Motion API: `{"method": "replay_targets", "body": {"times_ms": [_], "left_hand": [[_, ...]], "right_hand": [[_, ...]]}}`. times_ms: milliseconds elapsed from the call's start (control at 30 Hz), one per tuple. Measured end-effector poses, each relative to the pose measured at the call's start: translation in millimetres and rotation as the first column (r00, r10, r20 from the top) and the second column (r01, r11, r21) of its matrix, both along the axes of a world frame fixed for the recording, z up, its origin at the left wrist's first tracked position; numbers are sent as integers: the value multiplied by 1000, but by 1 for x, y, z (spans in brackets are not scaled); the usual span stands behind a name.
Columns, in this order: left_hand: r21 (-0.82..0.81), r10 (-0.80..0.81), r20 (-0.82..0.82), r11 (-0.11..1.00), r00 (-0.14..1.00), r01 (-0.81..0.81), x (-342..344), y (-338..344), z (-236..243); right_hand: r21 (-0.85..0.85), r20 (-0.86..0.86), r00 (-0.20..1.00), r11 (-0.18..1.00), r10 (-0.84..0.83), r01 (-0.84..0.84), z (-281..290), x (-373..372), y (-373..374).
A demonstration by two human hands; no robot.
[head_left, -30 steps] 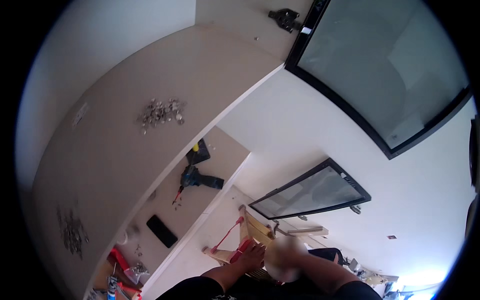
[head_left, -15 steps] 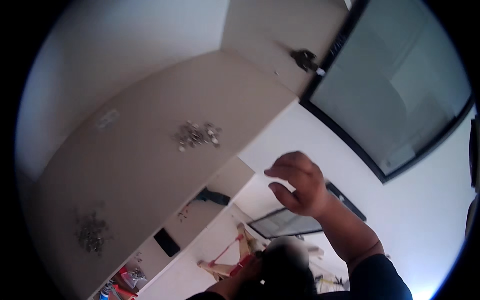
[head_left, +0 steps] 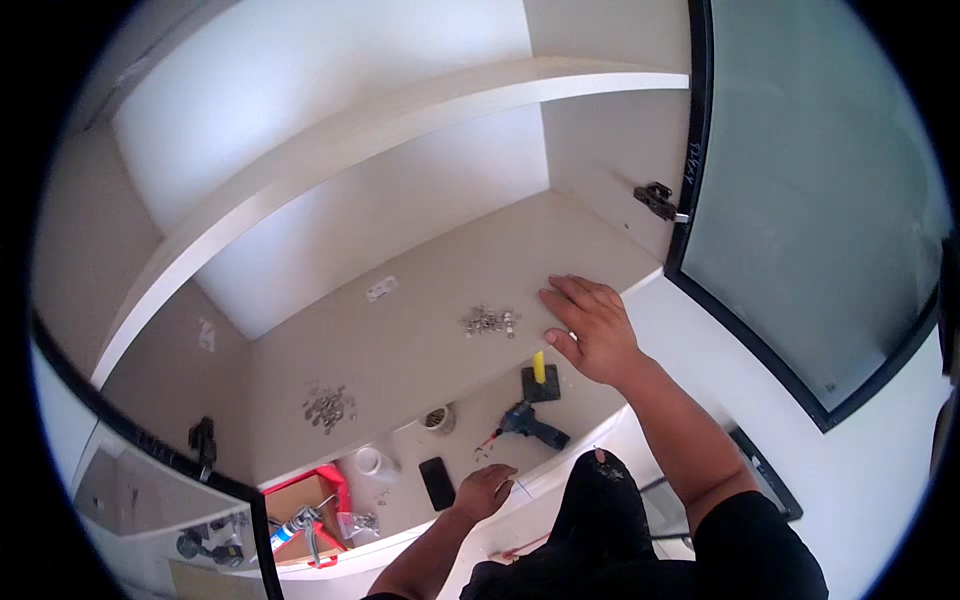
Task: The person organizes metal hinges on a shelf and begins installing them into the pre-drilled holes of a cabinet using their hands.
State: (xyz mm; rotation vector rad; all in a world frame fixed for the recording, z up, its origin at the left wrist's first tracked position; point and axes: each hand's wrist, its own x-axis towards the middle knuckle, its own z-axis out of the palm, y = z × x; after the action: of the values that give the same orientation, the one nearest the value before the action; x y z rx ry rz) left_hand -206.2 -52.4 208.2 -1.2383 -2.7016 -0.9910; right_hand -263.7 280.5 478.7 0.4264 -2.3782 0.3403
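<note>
Cabinet base (head_left: 415, 350): right hand at front edge, left hand lower down beside phone

The base panel lies ahead of the person, beneath a curved-looking shelf (head_left: 420, 120). The right hand (head_left: 592, 328) is over the panel's front edge toward its right end, palm down, fingers loosely spread and thumb apart; nothing is seen in its grip. Whether the fingertips bear on the panel cannot be told. Just left of them is a heap of small metal pieces (head_left: 490, 321); a second heap (head_left: 329, 408) lies farther left on the same panel.

The left hand (head_left: 484, 491) is at the front of the lower ledge (head_left: 595, 402), right of a black phone (head_left: 436, 483) and apart from it. Its fingers are partly bent; the underside is hidden, so any hold cannot be confirmed.

Also on the ledge: a drill (head_left: 533, 427), a yellow-handled tool (head_left: 540, 370), a container of small pieces (head_left: 438, 418), a white cup (head_left: 372, 462) and, at left, a red-edged box (head_left: 340, 490) with a caulking gun (head_left: 290, 527). A black-framed glass door (head_left: 810, 200) stands open at right.
</note>
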Motion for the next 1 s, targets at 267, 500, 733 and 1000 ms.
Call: {"method": "replay_targets", "body": {"times_ms": [267, 500, 733, 1000], "left_hand": [[17, 409, 382, 894, 829, -449, 135, 3, -44], [-109, 550, 240, 834, 800, -541, 187, -47, 18], [288, 612, -186, 782, 769, -553, 143, -72, 136], [599, 747, -325, 637, 580, -485, 87, -106, 220]], "right_hand": [[-47, -137, 989, 997, 49, -56, -23, 0, 3], [-100, -249, 965, 989, 82, -110, -31, -4, -1], [-77, -208, 975, 992, 80, -98, -28, -3, 5], [-213, -225, 964, 958, 145, -194, -22, 2, 1]]}}
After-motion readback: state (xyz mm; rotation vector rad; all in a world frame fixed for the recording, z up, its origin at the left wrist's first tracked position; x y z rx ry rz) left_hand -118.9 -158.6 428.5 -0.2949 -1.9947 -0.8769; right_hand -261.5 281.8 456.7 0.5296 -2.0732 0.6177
